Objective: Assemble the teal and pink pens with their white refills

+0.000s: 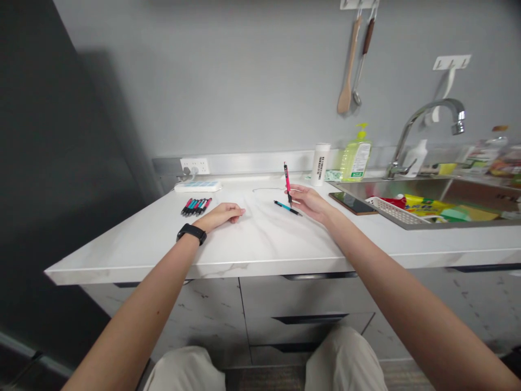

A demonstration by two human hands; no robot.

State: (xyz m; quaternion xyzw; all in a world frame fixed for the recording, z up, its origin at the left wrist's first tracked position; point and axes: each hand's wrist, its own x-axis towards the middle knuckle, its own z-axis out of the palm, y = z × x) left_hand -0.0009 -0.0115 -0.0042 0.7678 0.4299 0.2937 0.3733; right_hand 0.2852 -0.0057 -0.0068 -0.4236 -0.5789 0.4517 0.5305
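Note:
My right hand pinches a pink-and-black pen, holding it nearly upright with its clicker end up. Just beneath it, a blue-and-black pen lies slanted on the white countertop. My left hand, with a black watch at the wrist, rests on the counter, its fingers curled and nothing visible in them. To its left is a row of several pink and blue pens, lying side by side.
Behind the left-hand pens sits a power strip. A phone lies right of my right hand, beside the sink with its faucet. A white canister and a yellow-green pump bottle stand near the wall.

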